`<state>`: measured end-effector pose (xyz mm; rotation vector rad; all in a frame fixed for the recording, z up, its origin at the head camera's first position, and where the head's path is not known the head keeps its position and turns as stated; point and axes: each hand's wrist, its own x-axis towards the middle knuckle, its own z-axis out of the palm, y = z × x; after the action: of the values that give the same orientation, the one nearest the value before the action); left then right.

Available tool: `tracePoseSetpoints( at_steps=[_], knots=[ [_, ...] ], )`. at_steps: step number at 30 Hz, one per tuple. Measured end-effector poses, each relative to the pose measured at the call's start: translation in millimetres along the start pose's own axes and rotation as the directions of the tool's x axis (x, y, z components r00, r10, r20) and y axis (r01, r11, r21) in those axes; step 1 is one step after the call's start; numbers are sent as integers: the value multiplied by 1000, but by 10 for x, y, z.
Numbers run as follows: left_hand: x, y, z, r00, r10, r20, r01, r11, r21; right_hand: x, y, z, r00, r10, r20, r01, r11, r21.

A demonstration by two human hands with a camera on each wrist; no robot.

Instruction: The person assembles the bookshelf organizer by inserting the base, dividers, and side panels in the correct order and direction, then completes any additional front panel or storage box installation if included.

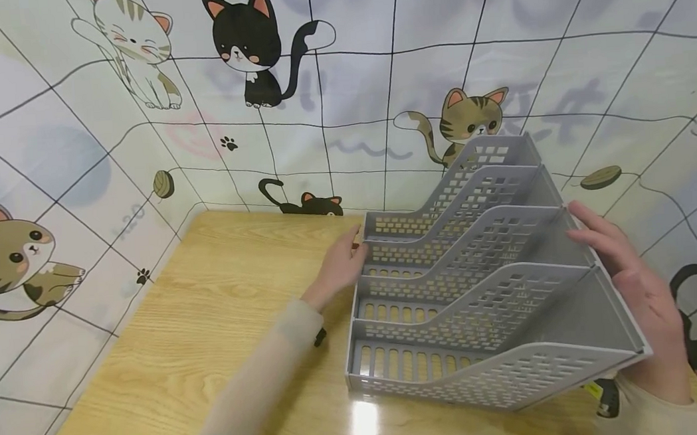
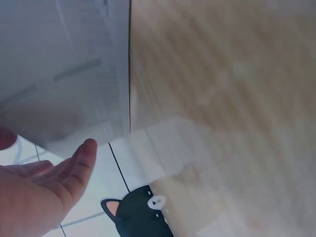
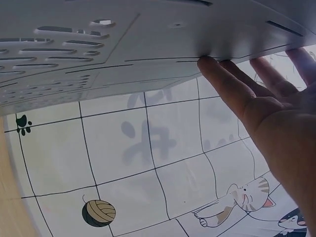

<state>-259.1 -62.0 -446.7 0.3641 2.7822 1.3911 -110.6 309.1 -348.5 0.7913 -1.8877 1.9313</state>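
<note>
A grey plastic file rack [image 1: 450,304] with several slatted compartments stands on the wooden table, its low ends to the left and its tall back to the right. My left hand [image 1: 342,261] is at the far part of the low end, fingertips right by its surface; in the left wrist view the fingers [image 2: 81,168] are fairly straight beside the grey panel [image 2: 64,74]. On the tall back side, my right hand [image 1: 643,292] rests with extended fingers. The right wrist view shows its fingertips [image 3: 207,61] touching the rack's smooth outer wall [image 3: 163,44].
The wooden tabletop [image 1: 227,285] stretches to the left of the rack. Behind and on both sides hangs a white gridded wall covering [image 1: 365,90] printed with cartoon cats, close to the rack's far side. Small dark devices sit at both wrists.
</note>
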Motion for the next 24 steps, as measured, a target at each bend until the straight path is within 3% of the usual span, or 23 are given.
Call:
tracePoseSetpoints(
  at_steps=[5, 8, 15, 17, 24],
  knots=[
    [175, -37, -65, 1000, 16, 15, -16, 1000, 6, -34, -47, -47, 997, -68, 38, 70, 996, -49],
    [277, -40, -63, 999, 24, 44, -25, 999, 34, -68, -82, -106, 990, -94, 108, 99, 994, -40],
    [468, -70, 9, 994, 56, 90, -61, 997, 55, -109, -195, -128, 939, -144, 311, 135, 990, 50],
    [483, -81, 14, 994, 51, 93, -55, 997, 45, -100, -210, -116, 933, -159, 324, 146, 987, 63],
    [467, -130, -64, 996, 20, 85, -21, 1000, 9, -106, -177, -149, 961, -138, 240, 114, 987, 115]
  ],
)
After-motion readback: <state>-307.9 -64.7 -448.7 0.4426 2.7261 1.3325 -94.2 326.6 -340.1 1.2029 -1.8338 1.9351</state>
